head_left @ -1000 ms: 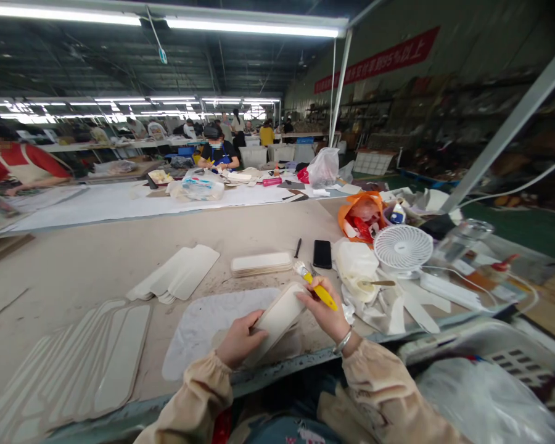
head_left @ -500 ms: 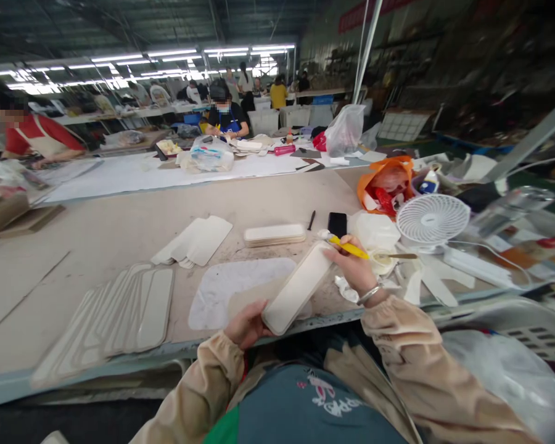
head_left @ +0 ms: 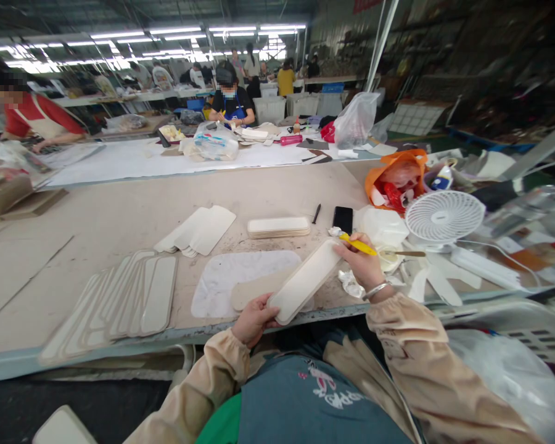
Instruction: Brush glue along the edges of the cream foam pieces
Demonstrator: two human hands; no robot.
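Observation:
A long white panel with rounded corners (head_left: 305, 283) is tilted above the table's near edge. My left hand (head_left: 255, 317) grips its lower left end. At the upper right end, my right hand (head_left: 361, 262) pinches the panel and also holds a yellow-handled brush (head_left: 361, 245) with whitish bristles. Beneath the panel lie a beige piece (head_left: 250, 291) and a white sheet (head_left: 213, 283). A neat stack of similar panels (head_left: 278, 227) sits beyond them. To the left, several rimmed panels (head_left: 160, 293) are fanned out, with plain white pieces (head_left: 208, 231) behind.
A black phone (head_left: 343, 219), a black pen (head_left: 317, 213) and a cream-coloured bowl (head_left: 389, 260) lie near my right hand. Farther right stand a white fan (head_left: 444, 217) and an orange bag (head_left: 393, 179). Two people work across the table, one in a red sleeve (head_left: 65, 117).
The whole view has shifted slightly. Both hands still hold the panel, its lower end a little higher in view, and more of the beige piece beneath shows.

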